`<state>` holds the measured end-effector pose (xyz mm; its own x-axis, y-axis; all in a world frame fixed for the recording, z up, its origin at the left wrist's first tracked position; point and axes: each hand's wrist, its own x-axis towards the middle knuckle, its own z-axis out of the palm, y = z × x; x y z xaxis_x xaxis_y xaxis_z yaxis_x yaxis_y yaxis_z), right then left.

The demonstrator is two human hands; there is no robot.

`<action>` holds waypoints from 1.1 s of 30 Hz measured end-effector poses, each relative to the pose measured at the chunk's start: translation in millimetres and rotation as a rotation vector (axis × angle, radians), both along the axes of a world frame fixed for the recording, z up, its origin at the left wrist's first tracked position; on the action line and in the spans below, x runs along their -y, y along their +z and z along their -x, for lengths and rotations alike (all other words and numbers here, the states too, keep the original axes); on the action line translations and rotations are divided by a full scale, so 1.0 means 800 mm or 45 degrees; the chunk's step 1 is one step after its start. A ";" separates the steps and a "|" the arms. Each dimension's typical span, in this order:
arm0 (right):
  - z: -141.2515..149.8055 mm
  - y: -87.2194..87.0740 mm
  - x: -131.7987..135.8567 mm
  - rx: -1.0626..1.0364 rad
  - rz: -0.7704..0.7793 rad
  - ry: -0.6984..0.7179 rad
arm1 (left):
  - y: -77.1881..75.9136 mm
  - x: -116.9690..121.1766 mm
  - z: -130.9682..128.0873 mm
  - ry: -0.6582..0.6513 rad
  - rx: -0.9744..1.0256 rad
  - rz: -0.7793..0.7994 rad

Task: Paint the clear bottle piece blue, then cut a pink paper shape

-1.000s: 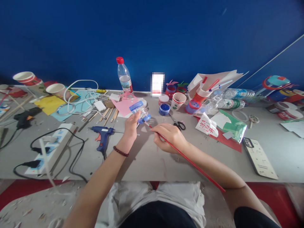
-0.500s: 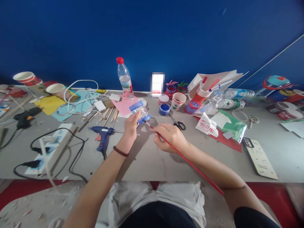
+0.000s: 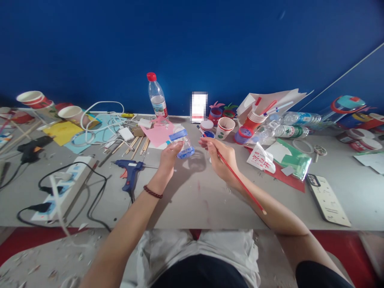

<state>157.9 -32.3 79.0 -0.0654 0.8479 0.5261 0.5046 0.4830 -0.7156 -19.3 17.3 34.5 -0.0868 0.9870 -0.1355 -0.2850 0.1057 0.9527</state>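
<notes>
Two things filled my hands above the grey table (image 3: 192,208): a clear plastic bottle section with blue-painted bands (image 3: 185,147) and a long, slim red-handled paintbrush (image 3: 241,182). My left hand (image 3: 171,158) was wrapped around the left side of the bottle section, apparently holding it up off the tabletop. My right hand (image 3: 222,160) had the brush in a pinch grip towards its bristle end.

The relation that counted most, I judged, was the brush to the open jar of blue paint (image 3: 211,134). That jar sat just beyond my right hand, which partly hid it, so my right was clearly the nearer of the two. The brush's long axis ran slantwise: handle end low and to the right, nearer my body, bristles up to the left, pointing away from me. The bristles showed beside the left edge of the white-lidded jar (image 3: 207,125); whether they touched it I couldn't tell.

The bottle section lay left of my right hand, apart from the brush. Its long axis leaned, upper band to the left and away, lower band to the right and towards me.
</notes>
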 end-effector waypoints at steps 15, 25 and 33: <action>0.001 -0.005 -0.009 0.114 0.117 -0.034 | -0.015 0.005 -0.003 -0.134 -0.162 -0.248; -0.001 -0.009 -0.013 0.141 0.103 -0.066 | -0.014 0.005 -0.005 -0.140 -0.197 -0.335; -0.012 0.003 -0.022 -0.081 0.255 -0.034 | -0.007 0.006 -0.004 -0.121 -0.063 -0.270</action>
